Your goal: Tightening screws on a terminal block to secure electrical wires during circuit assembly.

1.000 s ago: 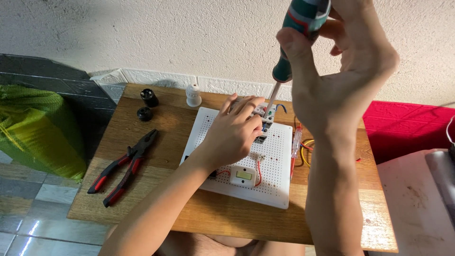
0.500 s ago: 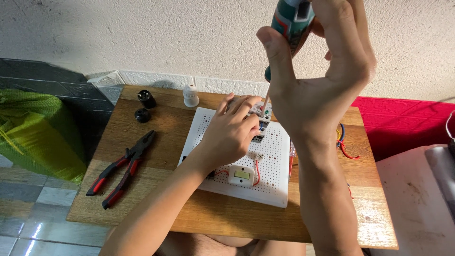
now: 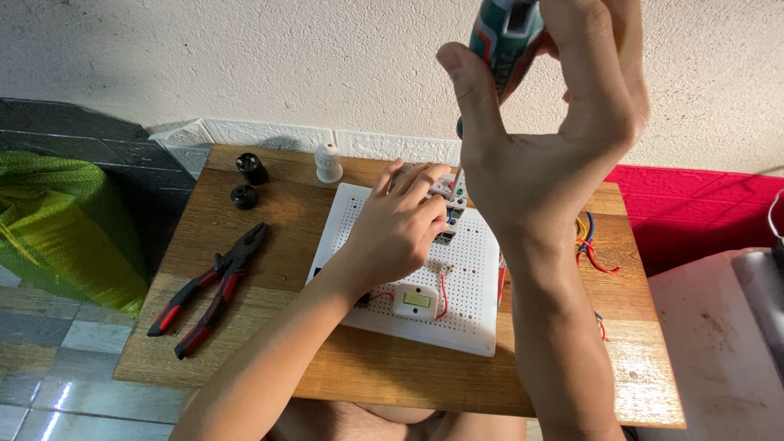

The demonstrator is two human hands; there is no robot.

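My right hand (image 3: pixel 543 139) is raised close to the camera, gripping the teal and black handle of a screwdriver (image 3: pixel 505 37); its shaft points down behind the hand toward a small electrical component (image 3: pixel 447 193) at the top of a white perforated board (image 3: pixel 469 278). My left hand (image 3: pixel 400 224) rests on the board, fingers pressed on that component. A small white switch (image 3: pixel 415 300) with red wires sits lower on the board.
The board lies on a small wooden table (image 3: pixel 269 269). Red-handled pliers (image 3: pixel 208 290) lie at the left, two black lamp sockets (image 3: pixel 249 175) and a white socket (image 3: pixel 328 163) at the back. Coloured wires (image 3: pixel 590 241) lie right. A green bag (image 3: pixel 65 229) stands on the floor.
My right hand with the screwdriver has shifted left and nearer the camera. The left hand stays on the component.
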